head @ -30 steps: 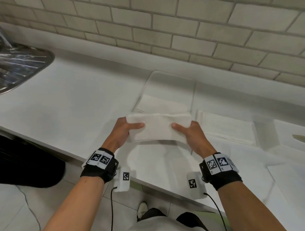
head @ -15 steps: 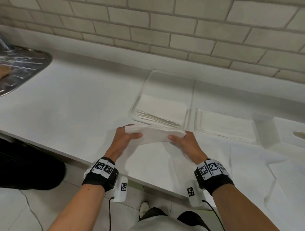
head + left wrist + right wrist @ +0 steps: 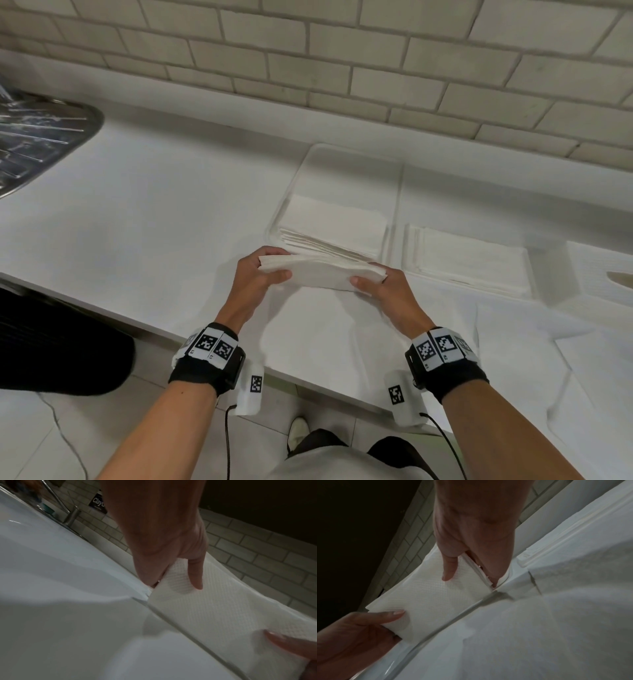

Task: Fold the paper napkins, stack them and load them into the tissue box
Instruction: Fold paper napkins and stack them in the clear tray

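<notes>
Both hands hold one folded wad of napkins (image 3: 322,275) at the centre of the head frame, just above the desk (image 3: 154,212) and right at the near rim of the clear box (image 3: 356,161). The left hand (image 3: 257,284) pinches its left end, thumb on top and fingers underneath; the right hand (image 3: 383,291) does the same at the other end, thumb pressed on the near face. In the left wrist view the thumb (image 3: 195,574) dents the embossed paper, so the wad is soft and gives under light pressure.

A stack (image 3: 335,229) already lies inside the box, in its near half. A second pile (image 3: 472,263) sits to the right of it, and loose sheets (image 3: 513,342) spread over the lower right of the frame.

The napkins look light, limp and layered — held by the ends the middle sags a little, and the layers could fan apart or slide. A grip at both short ends, thumb over and fingers under, seems right; squeezing hard would crease them. The likely next step is to lower the wad flat onto the stack — keeping the edges square with those below.
</notes>
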